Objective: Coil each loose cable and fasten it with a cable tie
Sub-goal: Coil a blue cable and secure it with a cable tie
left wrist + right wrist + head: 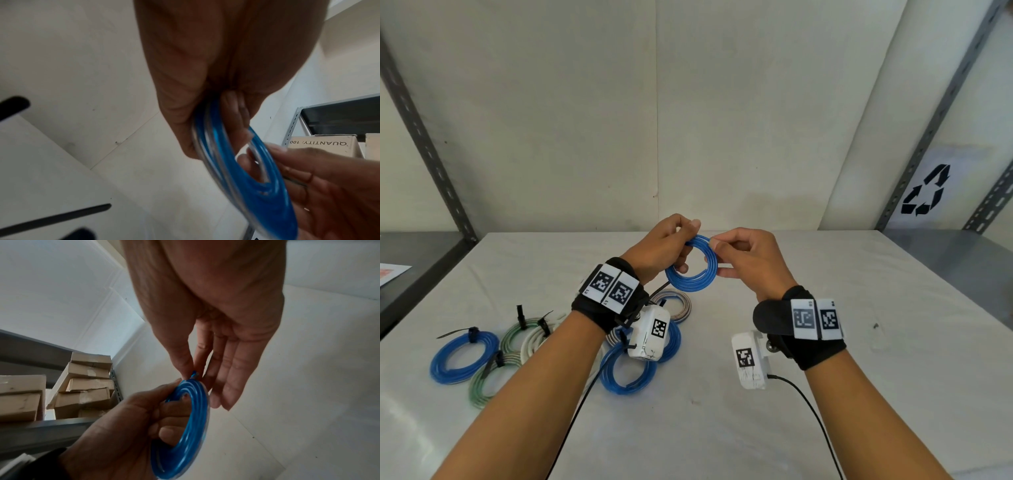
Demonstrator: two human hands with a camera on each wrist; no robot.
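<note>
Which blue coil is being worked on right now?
Start at the white table; tied coils lie at its left. The one you want is the blue coil held above the table by the left hand and right hand, showing no black tie.

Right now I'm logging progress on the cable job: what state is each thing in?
Blue cable: coiled, held above the table, no tie visible on it.
Left hand: grips the coil.
Right hand: pinches the coil's end.
Coils on table: lying flat, several bound with black ties.
</note>
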